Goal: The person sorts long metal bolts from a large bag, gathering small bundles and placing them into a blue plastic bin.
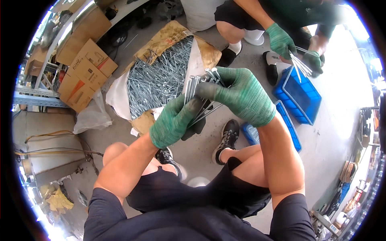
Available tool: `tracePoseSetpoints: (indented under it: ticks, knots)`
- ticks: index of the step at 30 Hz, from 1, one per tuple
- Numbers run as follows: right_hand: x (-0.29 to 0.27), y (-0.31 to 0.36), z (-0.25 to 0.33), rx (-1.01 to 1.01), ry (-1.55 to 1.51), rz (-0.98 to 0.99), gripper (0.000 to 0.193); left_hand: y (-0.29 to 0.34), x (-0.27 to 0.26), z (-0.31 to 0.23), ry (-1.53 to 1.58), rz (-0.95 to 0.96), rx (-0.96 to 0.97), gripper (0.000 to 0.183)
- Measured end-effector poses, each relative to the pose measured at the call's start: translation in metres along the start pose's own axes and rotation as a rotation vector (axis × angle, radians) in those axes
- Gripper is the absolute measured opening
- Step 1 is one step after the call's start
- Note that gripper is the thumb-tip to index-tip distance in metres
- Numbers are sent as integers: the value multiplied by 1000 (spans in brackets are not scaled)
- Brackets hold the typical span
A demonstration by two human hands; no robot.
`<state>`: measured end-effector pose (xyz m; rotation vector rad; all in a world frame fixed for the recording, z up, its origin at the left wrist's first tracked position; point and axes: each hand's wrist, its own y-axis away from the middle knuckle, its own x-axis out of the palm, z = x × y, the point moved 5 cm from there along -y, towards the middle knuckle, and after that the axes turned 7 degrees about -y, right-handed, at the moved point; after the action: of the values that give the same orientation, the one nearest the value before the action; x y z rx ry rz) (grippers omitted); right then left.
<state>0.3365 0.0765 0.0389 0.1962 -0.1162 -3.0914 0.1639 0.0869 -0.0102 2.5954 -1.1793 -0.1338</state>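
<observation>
Silvery metal rods are pinched in a bundle by the green-gloved left hand and right hand, and held, as far as can be judged, above the edge of an open sack of similar loose rods.

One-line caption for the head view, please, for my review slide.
Green-gloved left hand and right hand hold a bunch of metal rods near an open sack heaped with metal pieces.
</observation>
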Motion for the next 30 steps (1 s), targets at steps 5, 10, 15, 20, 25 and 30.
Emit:
tracePoseSetpoints:
  ticks: [5, 10, 15, 20, 25, 30]
  knots:
    - [9, 4, -10, 43, -351, -96, 30, -2, -2, -4, 3, -13, 9, 47]
    - [19, 9, -19, 6, -565, -205, 26, -1, -2, -1, 5, -22, 14, 45]
    - [10, 8, -22, -45, -540, -257, 26, -9, 2, -1, -27, -1, -52, 39]
    - [16, 0, -16, -11, -359, -79, 27, -4, 1, 5, 76, 4, -17, 33]
    - [4, 1, -10, 2, -217, 186, 29, -8, 14, -1, 27, 116, 5, 33]
    - [6, 7, -22, -48, -373, -63, 32, -6, 20, -2, 17, 123, -54, 39]
